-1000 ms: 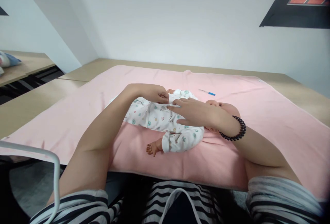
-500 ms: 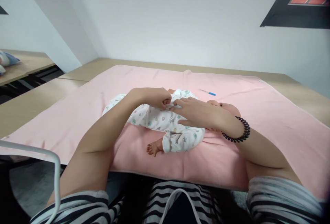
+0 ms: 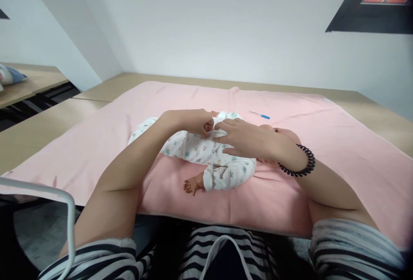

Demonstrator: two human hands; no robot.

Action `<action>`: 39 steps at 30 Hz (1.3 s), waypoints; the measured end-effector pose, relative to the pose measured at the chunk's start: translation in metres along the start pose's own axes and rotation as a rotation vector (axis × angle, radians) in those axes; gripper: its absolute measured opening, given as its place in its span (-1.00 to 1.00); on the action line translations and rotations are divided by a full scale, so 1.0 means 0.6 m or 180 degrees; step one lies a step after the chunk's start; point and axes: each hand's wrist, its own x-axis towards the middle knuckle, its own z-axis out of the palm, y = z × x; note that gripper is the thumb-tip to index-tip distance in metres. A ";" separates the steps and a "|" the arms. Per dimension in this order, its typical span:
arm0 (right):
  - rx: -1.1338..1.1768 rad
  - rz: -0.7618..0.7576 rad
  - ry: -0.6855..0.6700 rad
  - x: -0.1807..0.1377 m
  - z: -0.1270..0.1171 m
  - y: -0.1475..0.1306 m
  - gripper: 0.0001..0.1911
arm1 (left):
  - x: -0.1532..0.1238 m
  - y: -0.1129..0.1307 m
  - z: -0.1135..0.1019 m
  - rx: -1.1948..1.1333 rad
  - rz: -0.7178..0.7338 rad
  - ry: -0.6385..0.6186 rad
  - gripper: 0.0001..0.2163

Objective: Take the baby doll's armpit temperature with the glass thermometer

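A baby doll [image 3: 192, 184] in a white printed outfit [image 3: 193, 151] lies on its back on a pink blanket [image 3: 180, 93], head to the right. My left hand [image 3: 200, 123] is closed at the doll's belly, thumb and fingers pinching a fold of the outfit. Over the doll's chest lies my right hand [image 3: 241, 137], its fingers spread and its tips touching the cloth close to my left fingers. My right hand and wrist hide part of the doll's head [image 3: 289, 135]. The left forearm covers part of its lower body.
Beyond the doll, a thin stick with a blue end [image 3: 264, 116] rests on the blanket. Under the blanket is a wooden table [image 3: 106, 85] against a white wall. A white metal bar [image 3: 70, 220] stands at lower left. Another table [image 3: 35, 75] holds a blue and white item [image 3: 14, 75].
My right fingers have shifted slightly and spread wider over the cloth. My left hand keeps its pinch in nearly the same place. The doll has not visibly moved.
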 end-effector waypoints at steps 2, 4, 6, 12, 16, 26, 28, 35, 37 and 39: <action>0.0086 -0.0129 0.0027 -0.001 0.001 -0.004 -0.63 | -0.003 0.011 0.003 0.0160 -0.0105 0.0107 -0.90; 0.0199 -0.0201 -0.0007 -0.003 0.005 -0.010 -0.62 | -0.007 0.024 0.006 0.0408 -0.0216 0.0170 -0.89; 0.0311 -0.0172 -0.0062 -0.005 0.011 -0.015 -0.59 | -0.010 0.039 0.008 0.0680 -0.0297 0.0206 -0.89; 0.0532 -0.0092 -0.0058 -0.010 0.017 -0.029 -0.60 | -0.005 0.066 0.022 0.1242 -0.0295 0.0274 -0.89; 0.0584 -0.0009 -0.0125 -0.014 0.011 -0.033 -0.55 | 0.005 0.051 0.027 0.1309 0.0038 0.0287 -0.83; 0.0441 -0.0076 -0.0232 -0.018 0.019 -0.026 -0.60 | 0.003 -0.042 -0.018 -0.0151 0.0760 -0.0292 -0.85; 0.0425 -0.0032 -0.0279 -0.018 0.021 -0.025 -0.57 | 0.003 -0.049 -0.023 -0.0298 0.0831 -0.0376 -0.86; 0.0482 0.0114 -0.0216 -0.014 0.028 -0.024 -0.40 | 0.008 -0.062 -0.027 -0.0697 0.0936 -0.0446 -0.78; 0.0493 0.0123 -0.0116 -0.013 0.030 -0.023 -0.31 | 0.009 -0.063 -0.027 -0.0723 0.0971 -0.0424 -0.80; 0.0509 0.0116 -0.0052 -0.011 0.030 -0.022 -0.27 | 0.009 -0.064 -0.027 -0.0738 0.1018 -0.0407 -0.81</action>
